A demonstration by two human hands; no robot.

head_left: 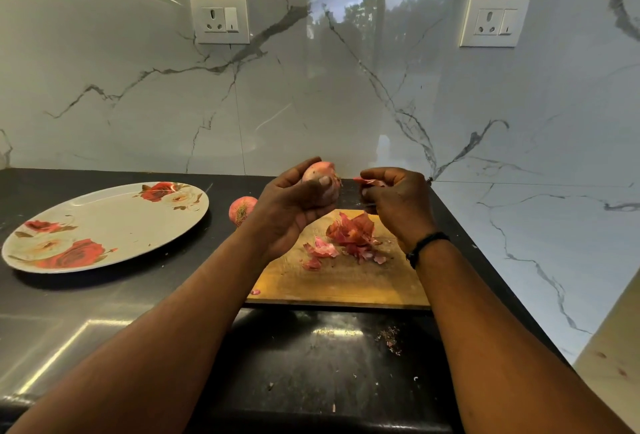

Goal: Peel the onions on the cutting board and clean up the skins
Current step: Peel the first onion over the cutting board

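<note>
Peeling is under way: above the far edge of the cutting board, the left hand cups an onion while the right hand pinches a strip of skin. Next, I'd guess, drop it onto the skins below.

The dark tabletop lies bare between the flowered plate and the cutting board, and along the near edge; a loose onion sits just left of the board's far corner; skins heap on the board's far half; marble walls close the back and right.
</note>
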